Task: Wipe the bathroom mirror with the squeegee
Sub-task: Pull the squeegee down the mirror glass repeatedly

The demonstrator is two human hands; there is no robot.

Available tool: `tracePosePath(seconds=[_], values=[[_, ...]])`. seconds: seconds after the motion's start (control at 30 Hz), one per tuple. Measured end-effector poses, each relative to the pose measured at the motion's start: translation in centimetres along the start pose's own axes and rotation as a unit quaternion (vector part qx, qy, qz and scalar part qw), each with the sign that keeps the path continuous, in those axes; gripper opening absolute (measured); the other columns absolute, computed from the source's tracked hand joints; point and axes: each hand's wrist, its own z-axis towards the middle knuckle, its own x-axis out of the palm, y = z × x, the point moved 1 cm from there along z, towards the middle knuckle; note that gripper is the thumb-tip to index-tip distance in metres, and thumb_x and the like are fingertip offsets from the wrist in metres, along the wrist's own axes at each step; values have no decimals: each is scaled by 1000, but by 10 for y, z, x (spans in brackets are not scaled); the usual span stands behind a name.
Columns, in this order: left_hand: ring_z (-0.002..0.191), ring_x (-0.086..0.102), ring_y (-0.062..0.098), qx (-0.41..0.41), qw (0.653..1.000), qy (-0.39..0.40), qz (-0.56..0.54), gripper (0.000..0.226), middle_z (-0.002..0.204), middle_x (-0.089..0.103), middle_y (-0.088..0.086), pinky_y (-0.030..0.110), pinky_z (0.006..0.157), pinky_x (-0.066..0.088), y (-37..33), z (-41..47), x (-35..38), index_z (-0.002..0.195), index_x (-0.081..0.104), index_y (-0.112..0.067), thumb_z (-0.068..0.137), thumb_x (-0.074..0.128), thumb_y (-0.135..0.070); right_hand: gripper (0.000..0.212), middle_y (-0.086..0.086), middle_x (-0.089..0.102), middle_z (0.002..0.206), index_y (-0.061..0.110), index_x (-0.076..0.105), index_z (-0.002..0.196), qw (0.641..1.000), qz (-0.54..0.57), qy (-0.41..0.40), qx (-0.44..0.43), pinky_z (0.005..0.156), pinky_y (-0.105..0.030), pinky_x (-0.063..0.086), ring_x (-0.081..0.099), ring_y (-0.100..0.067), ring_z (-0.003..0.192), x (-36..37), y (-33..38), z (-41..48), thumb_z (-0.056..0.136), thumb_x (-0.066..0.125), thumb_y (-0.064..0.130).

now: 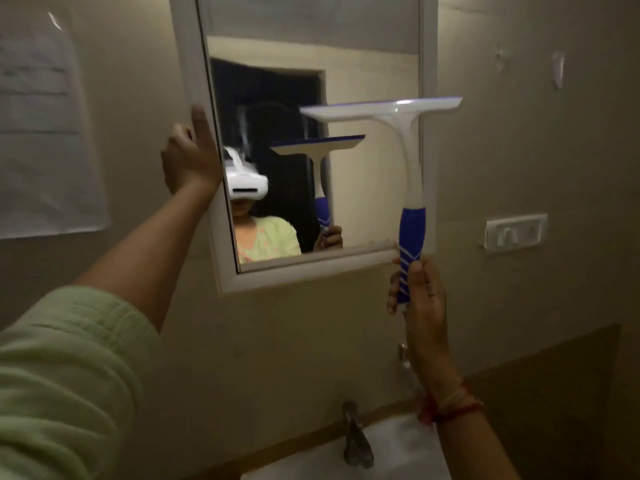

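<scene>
Two bare hands are raised at a white-framed rectangular wall mirror (346, 188). At nine o'clock a sheet of white paper (45, 133) hangs on the beige wall. Next to it, the left hand (192, 157), on a pale green sleeve (65, 375), grips the mirror's left frame edge, fingers curled round the edge and thumb pointing up along it. The mirror stands at twelve o'clock, its glass reflecting a person in a white headset. Toward three o'clock, the right hand (417, 292) is closed round the bottom of the blue handle of a white and blue plastic squeegee (405, 161), held upright with its wide blade on top, level and in front of the mirror's right side. Whether the blade touches the glass I cannot tell. Red thread bands (450, 407) circle the right wrist. At three o'clock a white switch plate (516, 232) sits on the wall. At six o'clock a metal tap (356, 438) stands over a white basin (398, 455).
</scene>
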Motion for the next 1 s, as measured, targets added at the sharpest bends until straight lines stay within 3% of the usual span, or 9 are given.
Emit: tracePosePath(seconds=[0.07,0.17,0.27,0.33,0.43,0.6,0.8,0.9,1.0], values=[[103,56,37,3,1000,0,-10,63,111,62,24,35,74,37,0,4,-1,99,58,-5,95,23,-58,26,0,54,71,24,51,99,996,6,79,-38,45,-19,46,52,-6,55,24,26,24,87,35,40],[94,57,35,9,1000,-6,-21,61,100,63,22,31,68,29,-1,7,-2,92,57,-7,94,24,-58,16,0,59,69,24,48,100,979,-48,172,-95,46,-23,48,55,-12,54,68,57,51,96,34,31],[63,45,16,17,999,-12,-37,51,69,49,-1,26,54,24,-1,3,-2,82,50,-15,94,24,-58,21,13,64,63,18,49,91,979,2,180,-92,47,-14,48,56,0,51,106,83,72,99,29,16],[52,34,4,26,998,-20,-46,50,59,38,-10,22,47,20,-2,2,-2,79,49,-16,95,25,-57,25,14,62,55,14,48,87,977,69,194,-57,44,-10,45,55,2,47,123,98,89,99,26,14],[52,35,1,29,998,-23,-52,53,58,39,-11,20,47,19,1,2,-1,76,50,-17,93,23,-59,25,8,58,50,15,49,87,975,112,189,-23,39,-11,43,52,0,40,141,111,112,100,28,19],[56,45,9,25,997,-14,-68,58,61,48,-6,23,49,26,3,5,0,75,49,-18,87,18,-66,24,-1,50,66,19,49,87,985,98,142,-23,41,-8,43,52,3,39,166,121,139,100,29,22],[52,45,8,34,996,-9,-86,59,58,47,-5,21,47,22,2,4,-1,72,46,-20,80,14,-69,22,-1,54,74,25,49,90,990,50,116,-57,55,-21,49,55,-8,56,181,120,162,100,29,25],[51,45,9,36,995,-5,-96,61,57,46,-5,21,47,23,3,4,0,74,47,-18,79,14,-69,21,0,54,74,17,48,100,992,34,113,-51,50,-16,49,56,-4,50,187,119,165,100,29,26],[52,46,9,37,995,-3,-97,59,58,48,-4,21,47,24,3,5,0,74,47,-20,79,14,-69,23,-2,54,77,14,45,109,992,39,117,-41,63,-25,50,55,-11,63,193,119,166,100,28,27]])
